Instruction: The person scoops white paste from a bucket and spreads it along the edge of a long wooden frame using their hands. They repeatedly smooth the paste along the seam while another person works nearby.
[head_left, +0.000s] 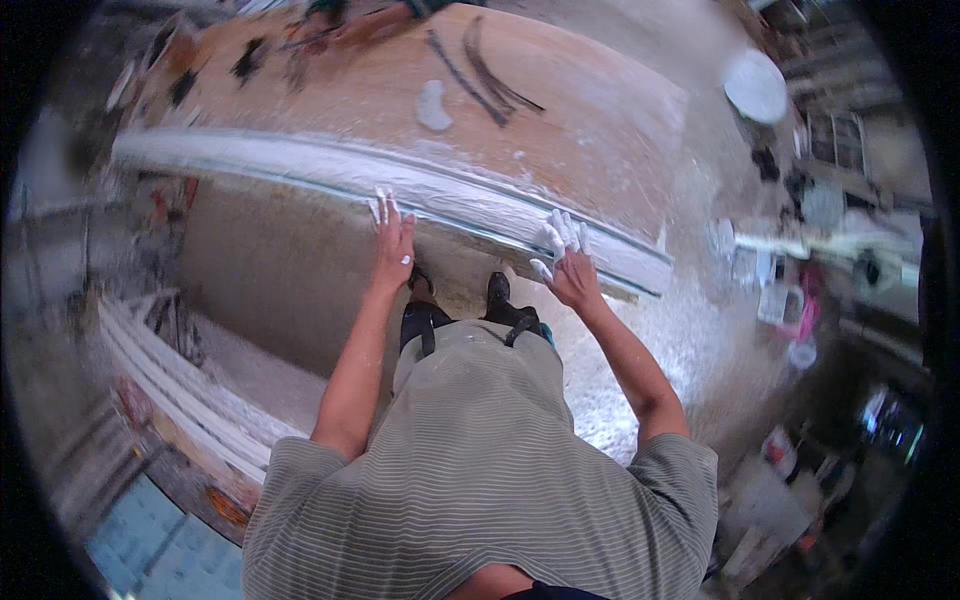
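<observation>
A long, narrow mould (622,252) runs along the near edge of the table, spread with wet white plaster (450,187). My left hand (394,245) is open at the near rim of the mould, with white paste on its fingers and a small blob on its back. Farther right, my right hand (572,265) is open too, fingers spread over the mould's near rim and thickly coated in white. Neither hand holds anything. Whether the fingertips press into the plaster is hard to tell.
A wooden table (600,110) carries a white plaster lump (433,106), dark curved strips (468,80) and dark fibre tufts (248,62). Another person's hand (322,38) works at the far left. Long white mouldings (190,380) lie lower left. A round white tub (755,86) stands far right.
</observation>
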